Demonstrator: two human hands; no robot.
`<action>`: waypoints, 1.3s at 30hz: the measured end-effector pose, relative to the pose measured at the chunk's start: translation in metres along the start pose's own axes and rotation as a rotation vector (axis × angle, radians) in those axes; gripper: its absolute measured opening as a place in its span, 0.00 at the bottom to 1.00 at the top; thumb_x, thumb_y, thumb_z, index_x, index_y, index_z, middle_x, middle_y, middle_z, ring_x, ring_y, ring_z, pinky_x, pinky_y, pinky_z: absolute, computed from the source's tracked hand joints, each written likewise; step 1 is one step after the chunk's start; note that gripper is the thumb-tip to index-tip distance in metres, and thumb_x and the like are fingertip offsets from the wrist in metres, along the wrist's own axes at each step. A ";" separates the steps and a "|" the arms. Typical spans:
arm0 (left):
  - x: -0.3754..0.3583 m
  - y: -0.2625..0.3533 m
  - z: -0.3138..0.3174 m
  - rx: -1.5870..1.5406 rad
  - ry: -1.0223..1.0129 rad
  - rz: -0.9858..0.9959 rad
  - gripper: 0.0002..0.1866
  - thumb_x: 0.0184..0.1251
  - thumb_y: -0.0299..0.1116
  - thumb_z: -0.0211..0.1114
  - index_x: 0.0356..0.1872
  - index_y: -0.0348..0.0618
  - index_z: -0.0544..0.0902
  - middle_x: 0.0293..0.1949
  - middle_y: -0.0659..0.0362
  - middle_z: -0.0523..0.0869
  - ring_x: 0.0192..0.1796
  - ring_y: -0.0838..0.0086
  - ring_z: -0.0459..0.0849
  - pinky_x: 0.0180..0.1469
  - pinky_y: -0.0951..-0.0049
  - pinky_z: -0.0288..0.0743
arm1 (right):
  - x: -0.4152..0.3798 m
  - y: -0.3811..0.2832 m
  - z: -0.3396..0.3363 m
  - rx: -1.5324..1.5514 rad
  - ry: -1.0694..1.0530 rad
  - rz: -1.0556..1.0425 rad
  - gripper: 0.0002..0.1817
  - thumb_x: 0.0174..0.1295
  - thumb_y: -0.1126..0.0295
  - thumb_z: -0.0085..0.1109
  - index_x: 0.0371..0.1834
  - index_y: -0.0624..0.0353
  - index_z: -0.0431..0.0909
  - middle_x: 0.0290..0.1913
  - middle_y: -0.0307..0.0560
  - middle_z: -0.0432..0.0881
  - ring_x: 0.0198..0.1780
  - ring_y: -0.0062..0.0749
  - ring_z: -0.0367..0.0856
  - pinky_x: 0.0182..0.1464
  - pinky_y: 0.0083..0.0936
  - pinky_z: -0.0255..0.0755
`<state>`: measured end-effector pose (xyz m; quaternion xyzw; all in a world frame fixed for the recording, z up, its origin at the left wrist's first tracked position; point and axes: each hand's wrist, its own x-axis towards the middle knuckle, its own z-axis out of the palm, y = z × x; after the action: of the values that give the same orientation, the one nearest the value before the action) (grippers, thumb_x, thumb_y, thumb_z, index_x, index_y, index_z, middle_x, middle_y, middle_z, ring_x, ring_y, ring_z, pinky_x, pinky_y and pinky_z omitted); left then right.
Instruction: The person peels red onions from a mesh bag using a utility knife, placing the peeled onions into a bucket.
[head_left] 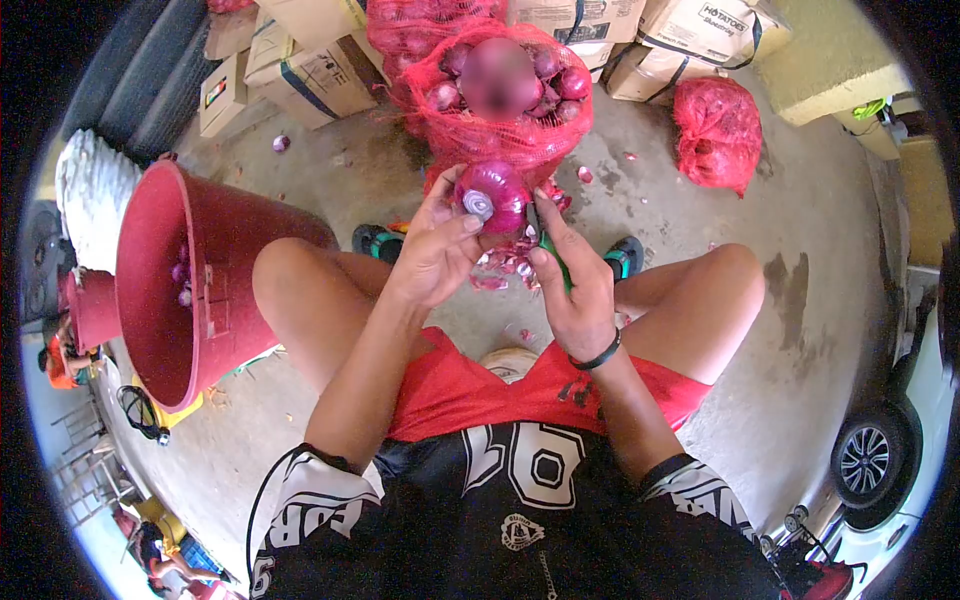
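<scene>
1. Grey concrete floor (800,330): the person sits low on it with knees spread; a damp patch shows to the right.
2. Stacked brown cardboard boxes (320,75): they line the far edge of the floor.
3. Large red plastic bucket (165,290): it lies tilted beside the left knee, mouth toward the camera, with a few purple onions inside.
4. Open red mesh sack of onions (505,130): it stands just beyond the hands; a second, closed red mesh sack (718,132) lies well apart to the right.
5. Left hand (435,255): fingers clamped around a peeled purple-red onion (492,195), held above the floor between the knees, cut white end facing the camera.
6. Right hand (575,290): fingers closed on a green-handled knife (553,258), whose blade meets the onion's right side.
7. Scattered red onion skins (505,268): they lie on the floor directly under the hands.
</scene>
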<state>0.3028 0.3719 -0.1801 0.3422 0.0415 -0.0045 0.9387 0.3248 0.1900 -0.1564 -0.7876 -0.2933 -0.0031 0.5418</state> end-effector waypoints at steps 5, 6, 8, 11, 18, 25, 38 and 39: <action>-0.001 0.002 0.003 -0.028 -0.046 -0.044 0.35 0.58 0.29 0.69 0.67 0.45 0.63 0.61 0.53 0.75 0.62 0.61 0.78 0.64 0.54 0.75 | -0.004 0.001 -0.001 0.265 0.016 0.259 0.25 0.72 0.70 0.47 0.72 0.61 0.62 0.47 0.49 0.81 0.40 0.30 0.78 0.45 0.25 0.71; -0.002 0.002 0.004 -0.048 -0.054 -0.056 0.36 0.58 0.28 0.69 0.67 0.45 0.63 0.61 0.52 0.75 0.63 0.60 0.77 0.64 0.53 0.74 | -0.004 0.002 -0.002 0.384 0.034 0.322 0.26 0.73 0.69 0.46 0.73 0.60 0.60 0.42 0.43 0.80 0.35 0.24 0.75 0.39 0.21 0.69; -0.003 0.001 0.005 -0.090 -0.069 -0.080 0.36 0.57 0.27 0.70 0.67 0.46 0.62 0.61 0.51 0.75 0.63 0.59 0.77 0.65 0.51 0.74 | 0.000 0.000 -0.007 0.745 0.082 0.429 0.28 0.76 0.68 0.42 0.77 0.58 0.52 0.32 0.30 0.74 0.25 0.09 0.63 0.26 0.09 0.57; -0.004 0.002 0.005 -0.060 -0.058 -0.088 0.37 0.58 0.27 0.70 0.68 0.46 0.62 0.62 0.50 0.74 0.64 0.57 0.76 0.66 0.48 0.72 | -0.001 0.010 -0.012 0.700 0.073 0.399 0.29 0.76 0.67 0.42 0.78 0.57 0.50 0.32 0.31 0.74 0.25 0.09 0.63 0.25 0.08 0.54; 0.000 0.005 0.003 0.089 -0.005 -0.010 0.37 0.59 0.28 0.70 0.69 0.46 0.61 0.61 0.52 0.76 0.62 0.61 0.77 0.64 0.53 0.74 | -0.003 -0.006 -0.018 -0.145 -0.079 0.069 0.32 0.65 0.68 0.57 0.73 0.56 0.61 0.48 0.60 0.81 0.46 0.54 0.83 0.45 0.37 0.78; -0.001 0.010 0.004 0.049 0.006 -0.050 0.31 0.59 0.22 0.69 0.64 0.44 0.68 0.56 0.54 0.79 0.58 0.66 0.80 0.62 0.61 0.76 | 0.000 -0.008 -0.018 -0.259 -0.094 0.030 0.33 0.63 0.67 0.59 0.73 0.48 0.63 0.42 0.57 0.81 0.40 0.53 0.83 0.39 0.42 0.78; -0.004 0.007 0.001 0.133 -0.047 -0.095 0.35 0.57 0.26 0.70 0.67 0.43 0.66 0.58 0.53 0.78 0.58 0.65 0.80 0.61 0.62 0.77 | 0.001 0.012 -0.013 0.169 -0.007 0.069 0.25 0.72 0.66 0.51 0.71 0.59 0.65 0.33 0.39 0.77 0.28 0.29 0.76 0.32 0.25 0.71; -0.004 0.007 0.001 0.115 -0.061 -0.091 0.35 0.58 0.25 0.70 0.67 0.43 0.65 0.59 0.53 0.77 0.59 0.63 0.80 0.62 0.61 0.76 | 0.000 0.002 -0.018 0.332 -0.036 0.248 0.26 0.73 0.65 0.49 0.72 0.60 0.64 0.32 0.36 0.76 0.27 0.23 0.73 0.31 0.21 0.69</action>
<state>0.2995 0.3769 -0.1746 0.3929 0.0283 -0.0597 0.9172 0.3315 0.1742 -0.1511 -0.7176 -0.2003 0.1260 0.6550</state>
